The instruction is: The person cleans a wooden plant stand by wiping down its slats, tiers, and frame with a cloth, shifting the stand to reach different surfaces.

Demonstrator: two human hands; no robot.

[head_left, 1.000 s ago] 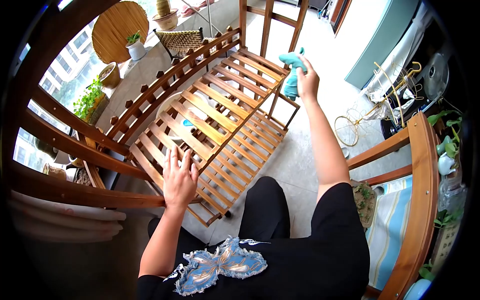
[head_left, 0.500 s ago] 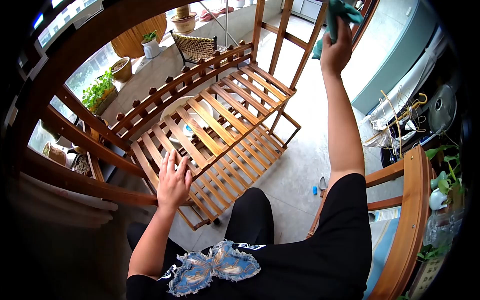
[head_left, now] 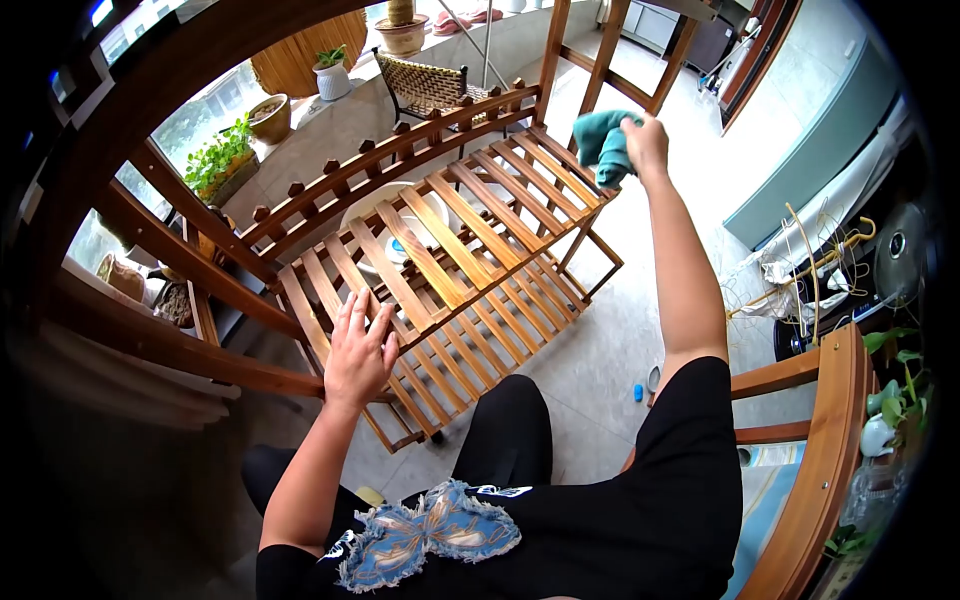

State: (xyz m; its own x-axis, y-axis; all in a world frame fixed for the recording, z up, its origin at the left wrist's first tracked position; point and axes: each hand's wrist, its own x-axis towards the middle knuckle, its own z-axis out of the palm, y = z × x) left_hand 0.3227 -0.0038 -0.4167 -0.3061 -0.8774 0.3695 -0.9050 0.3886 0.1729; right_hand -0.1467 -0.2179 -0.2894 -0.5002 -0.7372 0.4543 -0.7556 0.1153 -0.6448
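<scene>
A slatted wooden rack (head_left: 450, 245) stands in front of me, with a second slatted shelf (head_left: 520, 335) below its upper one. My left hand (head_left: 358, 355) lies flat on the near left slats, fingers stretched out and nothing in them. My right hand (head_left: 648, 148) grips a bunched green cloth (head_left: 604, 146) at the far right end of the rack, beside its upright posts. The cloth hangs over the end of the upper shelf; whether it touches the wood I cannot tell. Behind the slats a white basin (head_left: 365, 207) partly shows.
Potted plants (head_left: 222, 160) line the windowsill at the left. A woven chair (head_left: 425, 85) stands behind the rack. On the floor lies a small blue object (head_left: 638, 393). At the right are a wooden chair frame (head_left: 825, 440) and a tangle of wire hangers (head_left: 810, 255).
My right hand has come down and to the left with the cloth, from above the posts to the rack's right end. The left hand stays on the slats.
</scene>
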